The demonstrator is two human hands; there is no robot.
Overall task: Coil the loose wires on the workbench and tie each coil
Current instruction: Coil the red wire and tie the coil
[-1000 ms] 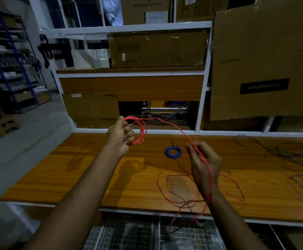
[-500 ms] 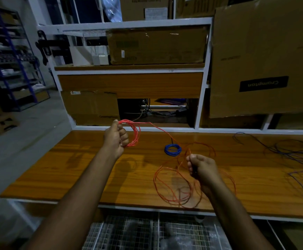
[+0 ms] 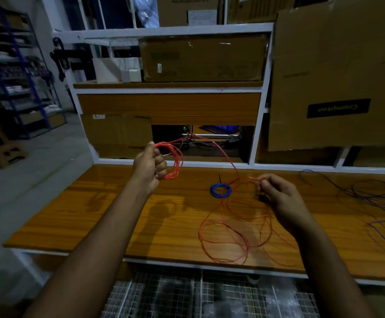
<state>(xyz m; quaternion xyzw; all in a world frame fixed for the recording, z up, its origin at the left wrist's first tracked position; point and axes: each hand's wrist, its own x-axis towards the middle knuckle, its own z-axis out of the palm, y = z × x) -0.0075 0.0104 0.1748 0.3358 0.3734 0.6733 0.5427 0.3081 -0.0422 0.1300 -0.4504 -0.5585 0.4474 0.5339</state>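
My left hand (image 3: pixel 149 165) is raised above the workbench (image 3: pixel 108 216), closed on a small coil of red wire (image 3: pixel 175 160). From that coil the red wire arcs right and down to my right hand (image 3: pixel 278 198), whose fingertips pinch the strand. Loose red loops (image 3: pixel 223 239) lie on the wood below my right hand, near the front edge. A finished blue coil (image 3: pixel 220 190) with a black tie sticking up rests on the bench between my hands.
Loose dark purple wires (image 3: pixel 370 196) sprawl over the right side of the bench. Cardboard boxes (image 3: pixel 203 58) fill the white shelf frame behind it. A wire mesh rack (image 3: pixel 198 299) sits below the bench front. Storage racks (image 3: pixel 14 76) stand far left.
My right hand moved up and to the right, now pinching the strand at fingertip level. The left hand's coil stays raised. The loose loops on the bench have spread.
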